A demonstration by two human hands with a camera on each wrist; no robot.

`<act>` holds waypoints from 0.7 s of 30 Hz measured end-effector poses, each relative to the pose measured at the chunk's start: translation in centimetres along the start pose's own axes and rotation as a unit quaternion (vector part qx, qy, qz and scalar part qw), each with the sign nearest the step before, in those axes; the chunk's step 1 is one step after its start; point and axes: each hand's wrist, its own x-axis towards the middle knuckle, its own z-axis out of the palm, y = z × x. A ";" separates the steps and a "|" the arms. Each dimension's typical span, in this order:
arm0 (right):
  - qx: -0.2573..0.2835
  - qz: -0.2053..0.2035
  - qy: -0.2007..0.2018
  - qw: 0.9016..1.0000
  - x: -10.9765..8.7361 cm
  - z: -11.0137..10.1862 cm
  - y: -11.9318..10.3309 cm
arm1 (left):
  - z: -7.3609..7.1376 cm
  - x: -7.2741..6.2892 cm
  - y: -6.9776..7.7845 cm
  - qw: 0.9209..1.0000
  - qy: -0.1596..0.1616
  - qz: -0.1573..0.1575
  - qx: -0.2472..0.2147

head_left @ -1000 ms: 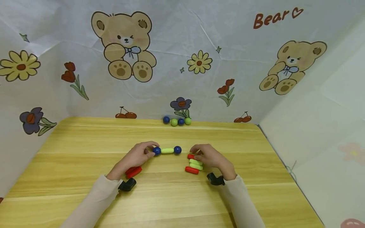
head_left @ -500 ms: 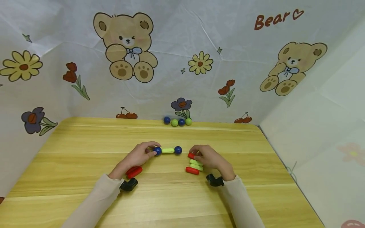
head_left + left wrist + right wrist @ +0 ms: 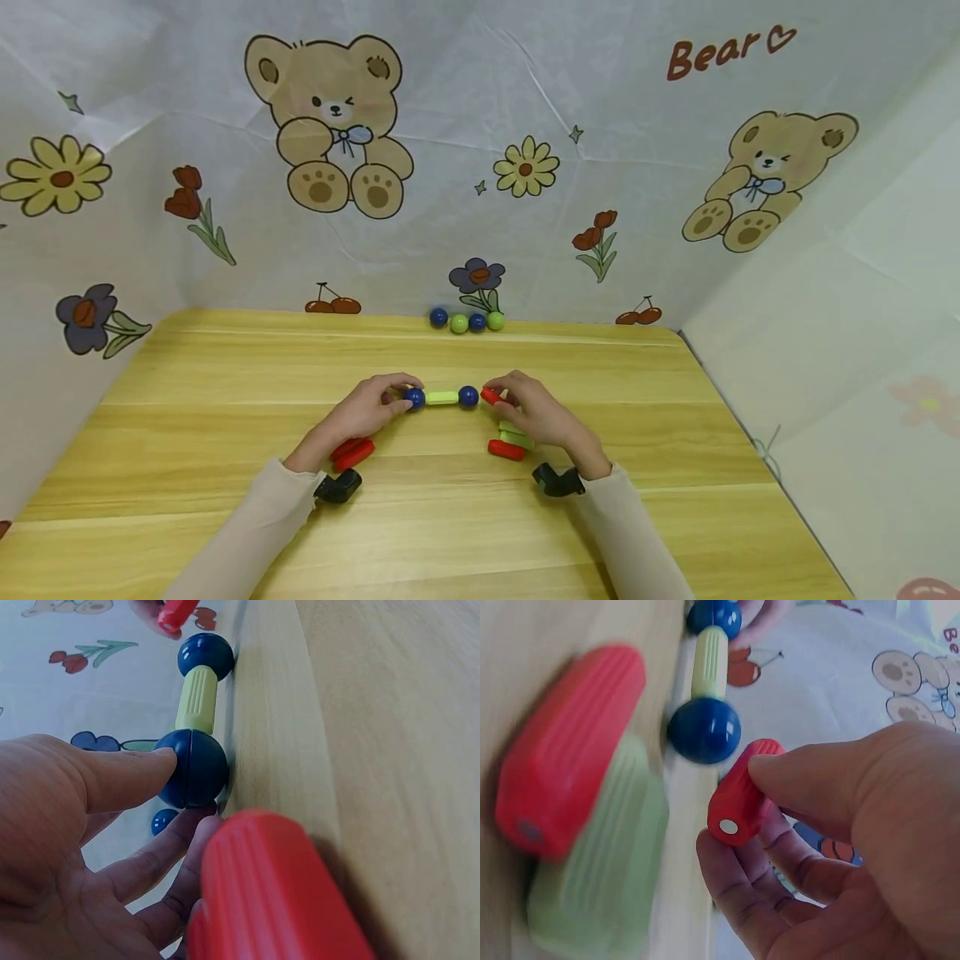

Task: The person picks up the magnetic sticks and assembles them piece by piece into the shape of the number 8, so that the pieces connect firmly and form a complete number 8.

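Between thumb and fingers, my left hand (image 3: 372, 406) pinches a blue ball (image 3: 192, 769) at the left end of a joined piece. A light green ribbed rod (image 3: 442, 398) links it to a second blue ball (image 3: 468, 397) on the right. My right hand (image 3: 538, 410) pinches a red magnetic rod (image 3: 745, 792), with a round silver spot on its end, just right of that second ball. Under the right hand lie several more rods, among them a red rod (image 3: 571, 750) and a light green rod (image 3: 604, 855). Red rods (image 3: 352, 453) lie beside the left wrist.
At the table's back edge, a row of blue and green balls (image 3: 459, 323) sits against a cloth (image 3: 420, 242) printed with bears and flowers. The wooden table (image 3: 435, 525) stretches toward the front. A black wrist mount (image 3: 557, 481) sits at the right wrist.
My right hand has lifted the red rod off the right-hand group and carried it left and slightly back, close to the second blue ball. The left hand keeps its hold, almost still.
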 end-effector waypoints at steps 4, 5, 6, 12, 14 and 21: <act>0.033 0.006 -0.008 0.999 0.3 0.5 -0.5 | 0.0 0.0 -0.1 1.000 -0.002 0.009 -0.010; 0.042 0.011 -0.012 0.999 0.4 0.6 -0.6 | 0.0 0.0 -0.1 1.000 -0.002 0.012 -0.013; 0.049 0.013 -0.016 0.999 0.5 0.6 -0.8 | 0.0 0.0 -0.1 1.000 -0.003 0.016 -0.016; 0.080 0.029 -0.029 0.996 0.8 1.3 -1.8 | 0.0 0.0 -0.2 1.000 -0.003 0.019 -0.023; 0.094 0.031 -0.031 0.995 0.9 1.5 -2.1 | 0.0 0.0 -0.2 1.000 -0.003 0.016 -0.021; 0.116 -0.009 -0.025 0.993 1.3 2.4 -2.8 | -0.1 0.1 -0.3 1.000 -0.002 0.012 -0.016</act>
